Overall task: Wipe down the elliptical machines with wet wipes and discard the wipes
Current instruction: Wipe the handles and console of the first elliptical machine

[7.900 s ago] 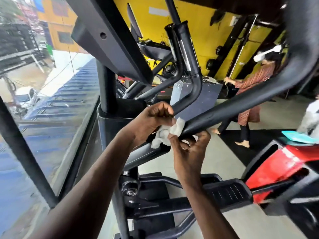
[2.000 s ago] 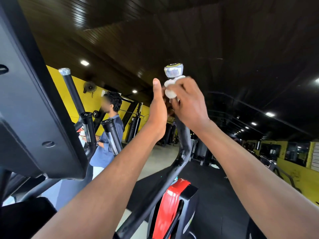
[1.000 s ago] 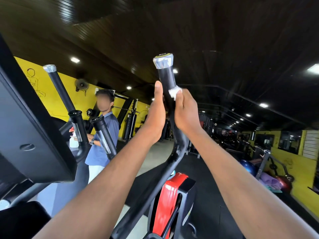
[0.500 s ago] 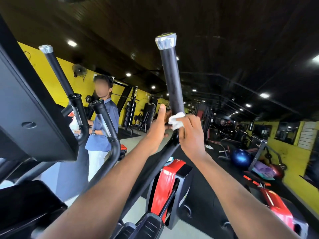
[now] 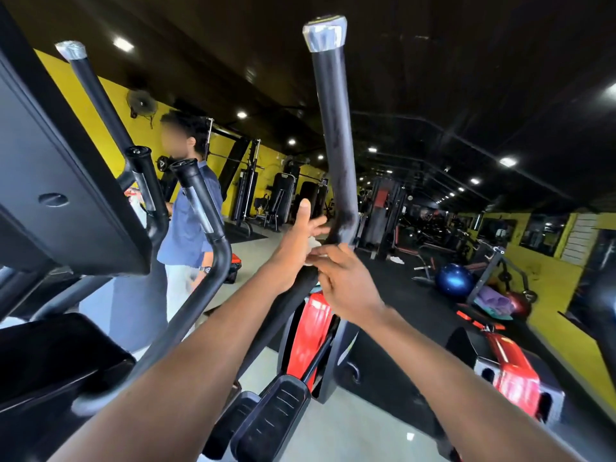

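The elliptical's right moving handle is a black pole with a silver cap, rising at the centre of the head view. At its lower bend a white wet wipe lies against the bar between my hands. My right hand holds the wipe at its fingertips on the right side of the bar. On the left side is my left hand, fingers straight, thumb up, touching the bar next to the wipe. Most of the wipe is hidden and the hands are blurred.
The dark console, the left moving handle and the fixed grips stand at left. A person in a blue shirt stands behind them. Below are black pedals and a red housing. A blue ball lies at right.
Both hands with the wipe have slid down the right handle from just under the silver cap to the lower bend. The left hand's fingers have opened out.
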The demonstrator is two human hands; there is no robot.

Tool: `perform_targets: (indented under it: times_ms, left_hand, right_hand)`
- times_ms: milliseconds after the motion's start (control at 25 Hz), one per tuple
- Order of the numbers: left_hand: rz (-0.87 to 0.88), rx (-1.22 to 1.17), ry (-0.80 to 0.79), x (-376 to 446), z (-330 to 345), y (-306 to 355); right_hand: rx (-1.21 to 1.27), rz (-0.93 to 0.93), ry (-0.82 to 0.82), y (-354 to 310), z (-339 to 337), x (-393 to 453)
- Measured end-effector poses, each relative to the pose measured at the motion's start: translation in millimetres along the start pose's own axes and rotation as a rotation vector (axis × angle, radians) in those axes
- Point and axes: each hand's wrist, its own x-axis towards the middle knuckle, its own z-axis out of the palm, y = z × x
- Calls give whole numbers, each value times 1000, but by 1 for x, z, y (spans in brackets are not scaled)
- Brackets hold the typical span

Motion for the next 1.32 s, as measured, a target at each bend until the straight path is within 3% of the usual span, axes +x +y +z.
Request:
perform_targets:
  times_ms: [120, 160, 320, 440, 520, 560, 680, 800, 920, 1040, 1160, 1320]
  left_hand:
    - [-38, 72, 23, -8, -9, -6]
    - [-44, 95, 19, -10, -12, -8]
    - [-71, 88, 39, -24, -29, -13]
    - [-93, 109, 30, -34, -42, -20]
    - [-120, 125, 39, -43, -50, -24]
    - [-129, 123, 47, -47, -53, -26]
    - [-164, 130, 73, -59, -58, -28]
    - [-185, 121, 58, -72, -59, -30]
    - [-203, 103, 74, -80, -60, -39]
    - [-204, 76, 49, -86, -64, -44]
    - [-185, 148, 10, -93, -66, -45]
    - [-201, 195, 76, -99, -68, -48]
  right_hand:
    - [-306, 52, -55, 25, -20, 17]
    - [-272, 81, -59, 28, -19, 17]
    - [257, 351, 56, -29, 15, -6]
    - [324, 147, 22, -84, 39, -48]
    - [220, -22, -49, -75, 34, -51]
    - [158, -13, -56, -58, 26, -40]
    - [150, 303, -17, -14, 6, -3]
    - [219, 396, 16, -29, 15, 3]
    - [241, 332, 39, -78, 35, -29]
    - [270, 120, -72, -115, 46, -66]
    - [141, -29, -206, -87, 32, -53]
    - [163, 342, -32, -71, 26, -25]
